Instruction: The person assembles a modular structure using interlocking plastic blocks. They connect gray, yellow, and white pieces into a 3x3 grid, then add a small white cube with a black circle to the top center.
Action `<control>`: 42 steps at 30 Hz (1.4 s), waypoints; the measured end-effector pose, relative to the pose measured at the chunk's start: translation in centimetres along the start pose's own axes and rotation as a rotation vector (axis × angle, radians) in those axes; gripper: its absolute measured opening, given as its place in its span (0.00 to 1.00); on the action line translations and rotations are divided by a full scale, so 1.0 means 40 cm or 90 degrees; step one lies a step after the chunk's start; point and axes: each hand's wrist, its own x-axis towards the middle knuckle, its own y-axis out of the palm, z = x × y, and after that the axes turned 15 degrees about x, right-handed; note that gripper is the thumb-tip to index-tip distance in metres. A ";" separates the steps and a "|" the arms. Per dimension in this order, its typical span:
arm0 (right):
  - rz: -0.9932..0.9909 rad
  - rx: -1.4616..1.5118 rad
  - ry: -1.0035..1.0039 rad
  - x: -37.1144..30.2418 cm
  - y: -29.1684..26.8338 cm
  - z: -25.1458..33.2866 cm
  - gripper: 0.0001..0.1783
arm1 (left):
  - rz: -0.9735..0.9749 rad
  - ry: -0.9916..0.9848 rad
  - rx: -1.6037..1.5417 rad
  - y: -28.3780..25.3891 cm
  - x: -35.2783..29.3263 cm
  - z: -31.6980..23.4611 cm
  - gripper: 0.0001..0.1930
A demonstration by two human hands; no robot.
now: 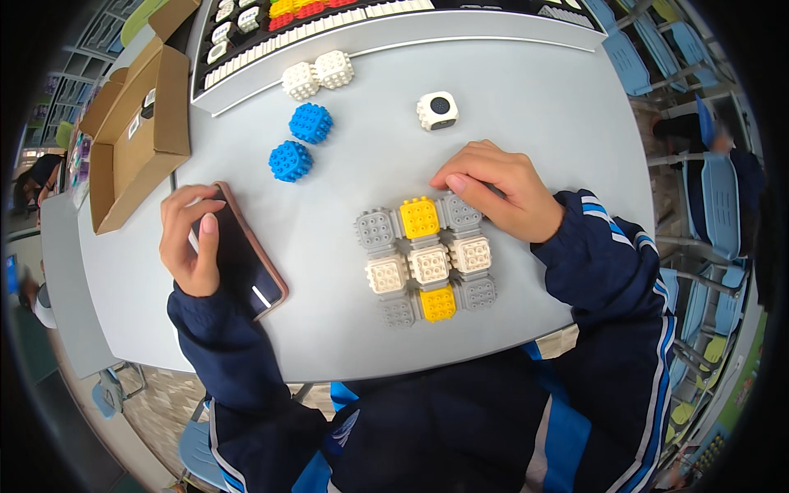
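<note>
My left hand [191, 238] rests at the left edge of a phone [246, 255] with a dark screen and pinkish case, lying on the table. Its fingers are loosely bent, with the thumb apart over the phone. My right hand [503, 187] lies just above the upper right grey block [463, 212] of a joined grid, fingers loosely bent and nothing seen between them. Whether it touches that block, I cannot tell. The grid has grey corners, a white middle row with a centre block [428, 263], an upper yellow block [419, 218] and a lower yellow block [438, 303].
Beyond my hands lie two blue studded blocks [311, 122], a joined white pair [317, 75] and a white cube with a round dark face [437, 110]. A parts tray [394, 41] spans the far edge. An open cardboard box [136, 131] stands at left; blue chairs [713, 197] at right.
</note>
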 end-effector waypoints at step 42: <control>-0.468 -0.415 -0.389 0.170 -0.259 -0.135 0.04 | -0.201 -0.048 -0.062 -0.011 -0.031 -0.057 0.08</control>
